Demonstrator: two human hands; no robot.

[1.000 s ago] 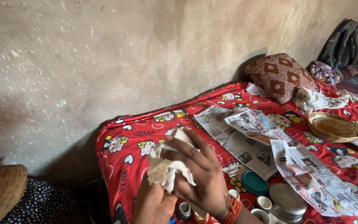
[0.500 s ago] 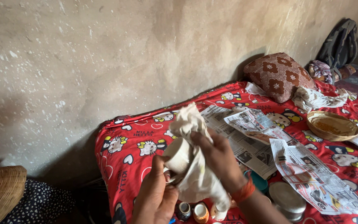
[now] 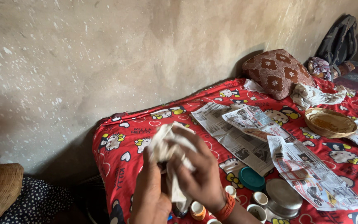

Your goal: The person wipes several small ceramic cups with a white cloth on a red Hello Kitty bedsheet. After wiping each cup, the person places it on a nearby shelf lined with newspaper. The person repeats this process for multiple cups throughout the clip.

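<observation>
2 hands, our left hand (image 3: 150, 195) and right hand (image 3: 199, 170), grip the white cloth (image 3: 166, 145) bunched between them; it looks soft, light and floppy, so we think holding a bunched fold works best.

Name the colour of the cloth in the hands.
Off-white cloth, head view.

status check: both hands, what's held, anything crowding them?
Left hand and right hand both gripping the white cloth, bunched between them. Small paint pots directly below, newspaper to the right on the red sheet.
</observation>
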